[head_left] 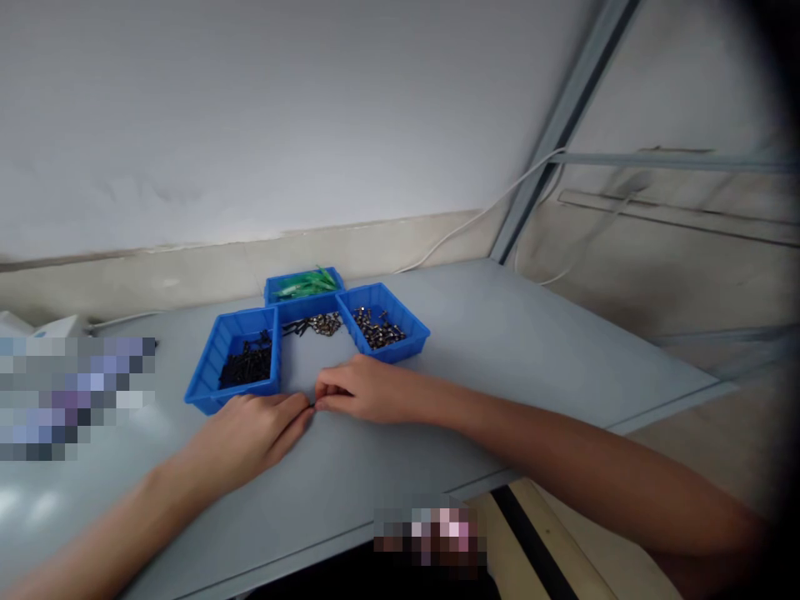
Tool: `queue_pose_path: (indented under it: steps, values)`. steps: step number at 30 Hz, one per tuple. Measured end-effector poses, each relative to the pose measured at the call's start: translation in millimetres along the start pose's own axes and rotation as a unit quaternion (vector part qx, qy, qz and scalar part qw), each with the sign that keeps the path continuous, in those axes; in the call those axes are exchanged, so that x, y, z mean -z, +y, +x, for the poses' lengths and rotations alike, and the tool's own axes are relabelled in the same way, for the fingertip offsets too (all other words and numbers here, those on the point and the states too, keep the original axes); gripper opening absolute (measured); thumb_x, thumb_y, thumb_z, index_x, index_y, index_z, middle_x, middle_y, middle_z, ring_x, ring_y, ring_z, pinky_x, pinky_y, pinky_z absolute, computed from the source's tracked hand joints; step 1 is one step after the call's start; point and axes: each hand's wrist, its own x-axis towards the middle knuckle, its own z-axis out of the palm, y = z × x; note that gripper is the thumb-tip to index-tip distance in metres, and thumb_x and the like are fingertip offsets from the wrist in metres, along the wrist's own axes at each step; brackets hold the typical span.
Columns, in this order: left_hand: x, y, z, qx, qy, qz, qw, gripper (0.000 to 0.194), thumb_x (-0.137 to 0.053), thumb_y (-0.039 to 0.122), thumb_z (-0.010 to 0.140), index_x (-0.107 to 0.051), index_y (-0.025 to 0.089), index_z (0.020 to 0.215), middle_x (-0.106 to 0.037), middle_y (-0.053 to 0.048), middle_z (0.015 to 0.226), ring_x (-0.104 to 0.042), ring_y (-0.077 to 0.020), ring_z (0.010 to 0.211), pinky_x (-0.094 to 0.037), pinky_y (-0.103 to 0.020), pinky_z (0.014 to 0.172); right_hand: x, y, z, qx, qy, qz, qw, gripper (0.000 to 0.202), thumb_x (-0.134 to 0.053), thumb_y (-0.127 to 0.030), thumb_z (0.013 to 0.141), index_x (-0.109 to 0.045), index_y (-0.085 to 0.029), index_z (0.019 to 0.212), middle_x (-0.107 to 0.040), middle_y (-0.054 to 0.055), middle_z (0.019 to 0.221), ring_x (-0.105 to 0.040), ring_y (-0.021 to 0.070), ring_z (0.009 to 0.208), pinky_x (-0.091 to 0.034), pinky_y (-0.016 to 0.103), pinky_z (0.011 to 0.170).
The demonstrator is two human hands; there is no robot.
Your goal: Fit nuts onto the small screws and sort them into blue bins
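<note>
Over the grey table, my left hand (262, 425) and my right hand (356, 392) meet fingertip to fingertip. Each is closed in a pinch, and a tiny dark piece shows between them, too small to name. Just beyond my left hand sits a blue bin (203, 367) with black slender parts (247, 365). Past my right hand stands a second blue bin (412, 329) holding small shiny metal parts (378, 332). Between the bins lie loose metal pieces (325, 324) and some dark slender ones (297, 327).
A third blue bin (306, 307) with green pieces (306, 285) stands at the back by the wall. A white cable (462, 225) runs up to a metal post (531, 183) on the right. The table's front edge (431, 497) lies close below my hands. A blurred-out patch covers the left side.
</note>
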Motion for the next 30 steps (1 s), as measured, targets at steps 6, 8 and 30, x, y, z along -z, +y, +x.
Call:
queue_pose_path:
  steps: [6,8,30]
  values:
    - [-0.4,-0.8,1.4,0.016,0.006,0.013,1.0,0.036,-0.022,0.034,0.094,-0.054,0.019,0.086,-0.062,-0.002,0.07,-0.063,-0.0191,0.065,-0.044,-0.029,0.057,1.6,-1.1,-0.8,0.003,-0.001,-0.035,0.999,0.017,-0.045,-0.025,0.086,-0.059,-0.016,0.088,-0.063,0.002,0.075,-0.055,0.0122,0.067,-0.036,0.022,0.06]
    - [-0.8,-1.0,1.8,0.022,0.005,0.023,0.999,0.037,-0.021,0.034,0.094,-0.054,0.019,0.087,-0.063,-0.002,0.07,-0.063,-0.0197,0.065,-0.044,-0.029,0.057,1.5,-1.1,-0.7,0.006,-0.001,-0.053,0.999,0.017,-0.045,-0.024,0.086,-0.059,-0.015,0.089,-0.063,0.003,0.076,-0.056,0.0128,0.068,-0.037,0.023,0.062]
    - [-1.4,1.3,0.6,0.043,0.005,0.028,0.999,0.03,-0.024,0.028,0.094,-0.052,0.018,0.089,-0.062,-0.003,0.069,-0.064,-0.0204,0.063,-0.046,-0.03,0.056,-0.6,-3.6,1.6,0.033,-0.011,-0.115,0.993,0.027,-0.033,-0.022,0.093,-0.058,-0.013,0.095,-0.065,0.006,0.089,-0.059,0.0156,0.082,-0.041,0.028,0.074]
